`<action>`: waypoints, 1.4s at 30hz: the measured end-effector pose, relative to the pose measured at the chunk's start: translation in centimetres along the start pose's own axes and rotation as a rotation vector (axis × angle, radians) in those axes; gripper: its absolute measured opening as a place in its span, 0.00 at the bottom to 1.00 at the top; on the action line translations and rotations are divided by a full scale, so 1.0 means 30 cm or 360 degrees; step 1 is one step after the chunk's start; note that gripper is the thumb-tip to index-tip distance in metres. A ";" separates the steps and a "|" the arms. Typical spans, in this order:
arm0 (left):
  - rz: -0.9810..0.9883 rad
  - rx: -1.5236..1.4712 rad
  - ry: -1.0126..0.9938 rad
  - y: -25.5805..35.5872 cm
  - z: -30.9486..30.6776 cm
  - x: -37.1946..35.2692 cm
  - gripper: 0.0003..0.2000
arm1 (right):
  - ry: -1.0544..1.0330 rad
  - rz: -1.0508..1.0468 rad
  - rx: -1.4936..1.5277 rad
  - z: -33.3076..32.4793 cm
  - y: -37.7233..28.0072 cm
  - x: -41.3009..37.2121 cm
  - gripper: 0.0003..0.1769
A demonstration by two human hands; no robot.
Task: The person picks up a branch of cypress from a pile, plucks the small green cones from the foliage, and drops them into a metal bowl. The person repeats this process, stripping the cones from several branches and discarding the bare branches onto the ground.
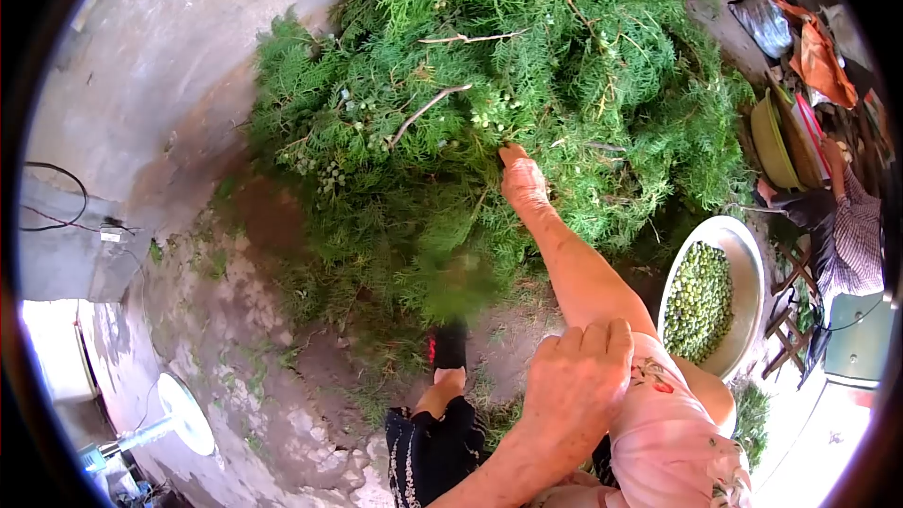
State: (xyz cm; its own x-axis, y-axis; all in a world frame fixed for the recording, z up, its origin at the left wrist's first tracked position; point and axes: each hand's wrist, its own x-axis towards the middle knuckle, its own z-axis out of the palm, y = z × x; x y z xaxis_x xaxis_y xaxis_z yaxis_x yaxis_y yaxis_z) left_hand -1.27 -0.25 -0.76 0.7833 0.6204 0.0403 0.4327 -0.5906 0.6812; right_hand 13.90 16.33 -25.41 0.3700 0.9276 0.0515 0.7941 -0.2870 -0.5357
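A large heap of green evergreen branches (602, 66) spreads in front of me, with pale green cones (494, 111) among the foliage. My right hand (525, 179) reaches into it, fingers closed on an evergreen sprig just below a cluster of cones; the fingertips are partly hidden. My left hand (578, 367) is closed in a loose fist, crossing over my right forearm near the pink sleeve (668, 423). Its palm side is turned away, so what it holds, if anything, is hidden. On the right, a metal basin (748, 254) holds many green cones (698, 306).
Another person in a checked sleeve (854, 235) sits at the far right, near a yellowish basin (773, 143). A white fan (185, 414) stands at the lower left beside the concrete wall (179, 85). My foot (450, 350) is at the heap's near edge.
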 end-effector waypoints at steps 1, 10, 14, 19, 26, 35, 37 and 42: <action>-0.0018 -0.0009 0.0014 -0.006 -0.006 0.004 0.18 | -0.0108 0.0016 -0.0079 0.015 0.017 0.016 0.25; -0.0030 0.0019 0.0041 -0.024 0.007 0.020 0.13 | 0.0025 -0.0007 -0.0088 -0.026 0.027 -0.007 0.21; -0.0027 0.0020 -0.0045 -0.013 0.014 0.023 0.14 | -0.0085 0.0325 0.0871 -0.055 0.084 0.000 0.18; -0.0001 0.0040 -0.0054 0.020 0.041 0.043 0.12 | -0.0184 0.0681 0.2163 -0.150 0.146 -0.044 0.21; 0.0059 -0.0115 -0.0093 0.061 0.096 0.061 0.13 | -0.0003 0.1013 0.2588 -0.242 0.173 -0.068 0.18; 0.0063 0.0009 -0.0107 0.068 0.126 0.078 0.08 | 0.0069 0.0828 0.1151 -0.110 0.245 -0.094 0.06; 0.0055 0.0005 -0.0058 0.071 0.138 0.080 0.07 | 0.0219 0.0624 0.0880 -0.059 0.230 -0.088 0.05; 0.0006 0.0050 -0.0082 0.063 0.140 0.090 0.06 | -0.0029 0.0503 0.0049 -0.050 0.129 -0.084 0.18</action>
State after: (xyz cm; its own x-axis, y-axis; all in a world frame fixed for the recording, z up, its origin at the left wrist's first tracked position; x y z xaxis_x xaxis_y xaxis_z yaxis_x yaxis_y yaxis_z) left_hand 3.55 -1.87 -2.42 0.8064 0.5914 0.0046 0.4431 -0.6093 0.6576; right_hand 16.77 12.52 -26.34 0.5871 0.7980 -0.1365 0.6264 -0.5545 -0.5479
